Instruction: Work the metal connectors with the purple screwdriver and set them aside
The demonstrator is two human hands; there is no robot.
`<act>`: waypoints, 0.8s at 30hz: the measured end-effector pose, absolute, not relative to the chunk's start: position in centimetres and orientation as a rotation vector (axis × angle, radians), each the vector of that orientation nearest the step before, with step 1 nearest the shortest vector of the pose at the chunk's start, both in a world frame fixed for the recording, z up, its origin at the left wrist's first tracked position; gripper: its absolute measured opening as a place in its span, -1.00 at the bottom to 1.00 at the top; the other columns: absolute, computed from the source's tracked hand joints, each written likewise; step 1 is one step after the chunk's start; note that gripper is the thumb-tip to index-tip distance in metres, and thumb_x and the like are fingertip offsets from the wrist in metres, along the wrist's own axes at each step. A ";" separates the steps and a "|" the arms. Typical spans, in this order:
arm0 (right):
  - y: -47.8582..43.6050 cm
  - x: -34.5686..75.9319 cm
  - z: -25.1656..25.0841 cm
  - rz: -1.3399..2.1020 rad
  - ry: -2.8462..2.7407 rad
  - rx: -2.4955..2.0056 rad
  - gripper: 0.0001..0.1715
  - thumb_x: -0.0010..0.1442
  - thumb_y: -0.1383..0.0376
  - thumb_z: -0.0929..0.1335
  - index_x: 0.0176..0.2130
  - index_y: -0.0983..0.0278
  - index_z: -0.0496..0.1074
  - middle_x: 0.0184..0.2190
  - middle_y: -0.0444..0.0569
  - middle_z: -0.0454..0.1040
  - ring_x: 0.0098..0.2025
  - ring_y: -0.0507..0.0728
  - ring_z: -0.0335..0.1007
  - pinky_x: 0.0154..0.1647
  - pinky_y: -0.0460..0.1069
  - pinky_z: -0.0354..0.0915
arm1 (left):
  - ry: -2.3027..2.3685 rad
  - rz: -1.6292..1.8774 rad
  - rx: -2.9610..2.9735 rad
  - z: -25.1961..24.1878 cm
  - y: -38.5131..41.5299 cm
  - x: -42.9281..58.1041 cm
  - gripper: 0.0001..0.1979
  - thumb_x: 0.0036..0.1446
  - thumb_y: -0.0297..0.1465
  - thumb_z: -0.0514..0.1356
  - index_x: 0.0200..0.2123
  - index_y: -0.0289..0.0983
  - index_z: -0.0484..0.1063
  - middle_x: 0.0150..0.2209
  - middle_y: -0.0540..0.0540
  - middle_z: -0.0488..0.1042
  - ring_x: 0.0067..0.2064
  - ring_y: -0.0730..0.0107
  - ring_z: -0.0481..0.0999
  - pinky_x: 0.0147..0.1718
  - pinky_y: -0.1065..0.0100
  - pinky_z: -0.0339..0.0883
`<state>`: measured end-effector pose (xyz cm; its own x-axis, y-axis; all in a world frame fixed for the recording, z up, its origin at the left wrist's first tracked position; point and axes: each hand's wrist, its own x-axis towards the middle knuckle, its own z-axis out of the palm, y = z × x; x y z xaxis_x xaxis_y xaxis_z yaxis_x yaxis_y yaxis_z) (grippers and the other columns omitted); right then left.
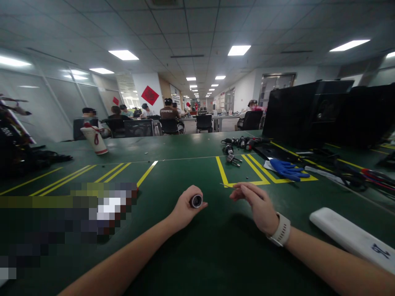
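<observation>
Clasped a dark tube (196,201) in the curled left hand (187,207), above a green table (179,172); apparently pinched a thin stick (227,185) with the right hand (261,207), right of the tube. Risked dropping the stick through a loose pinch. Faced yellow tape (221,170) and, farther off, office chairs (204,123) beyond the tube.

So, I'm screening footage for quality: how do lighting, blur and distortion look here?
Head view, lighting: ceiling lights burn white, the black cases sink into darkness, shadow dims the green table. Head view, focus: background people look slightly soft; the cylinder in the left hand is dark inside. Head view, distortion: wide-angle stretching toward the edges, coarse pixelation at left.
</observation>
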<state>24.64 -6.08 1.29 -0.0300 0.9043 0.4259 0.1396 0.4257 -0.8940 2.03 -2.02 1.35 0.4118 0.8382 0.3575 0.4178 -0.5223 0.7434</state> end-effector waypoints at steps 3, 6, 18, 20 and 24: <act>-7.0 24.2 1.2 1.009 -1.304 -0.747 -0.80 0.20 0.26 0.23 -0.26 0.32 0.37 -0.40 -0.01 0.48 -0.30 0.14 0.43 -0.23 0.10 0.35 | 1.024 0.970 2.127 1.0 -1.8 2.0 -0.88 -0.03 -0.37 0.22 -0.44 -0.26 0.31 -0.39 0.00 0.36 -0.33 0.38 0.37 -0.31 0.35 0.28; -8.4 23.4 1.5 1.100 -1.457 -0.703 -0.82 0.20 0.31 0.23 -0.31 0.32 0.38 -0.39 -0.02 0.47 -0.31 0.12 0.41 -0.24 0.07 0.32 | 1.012 0.941 2.138 0.6 -1.6 2.0 -0.84 0.02 -0.33 0.19 -0.46 -0.27 0.26 -0.47 0.05 0.30 -0.44 0.46 0.33 -0.45 0.43 0.26; -10.9 20.9 1.3 0.693 -1.913 -0.937 -0.79 0.20 0.39 0.19 -0.33 0.30 0.40 -0.40 -0.05 0.42 -0.32 0.08 0.34 -0.26 0.00 0.25 | 0.962 0.741 2.437 1.1 -2.6 2.6 -0.84 -0.05 -0.34 0.21 -0.56 -0.26 0.32 -0.54 0.05 0.35 -0.44 0.43 0.31 -0.32 0.35 0.16; -11.0 20.9 1.1 0.641 -1.936 -0.951 -0.80 0.19 0.41 0.19 -0.33 0.30 0.39 -0.42 -0.05 0.41 -0.34 0.08 0.32 -0.30 -0.01 0.24 | 0.953 0.701 2.479 1.1 -2.8 2.7 -0.86 -0.04 -0.36 0.20 -0.56 -0.26 0.33 -0.54 0.05 0.36 -0.44 0.41 0.33 -0.31 0.33 0.14; -11.3 20.8 1.4 0.645 -1.942 -1.001 -0.80 0.16 0.42 0.20 -0.38 0.32 0.39 -0.45 -0.05 0.40 -0.37 0.08 0.31 -0.33 -0.01 0.23 | 0.945 0.644 2.535 0.8 -2.8 2.8 -0.89 -0.02 -0.40 0.17 -0.54 -0.26 0.33 -0.53 0.03 0.38 -0.42 0.39 0.35 -0.28 0.30 0.12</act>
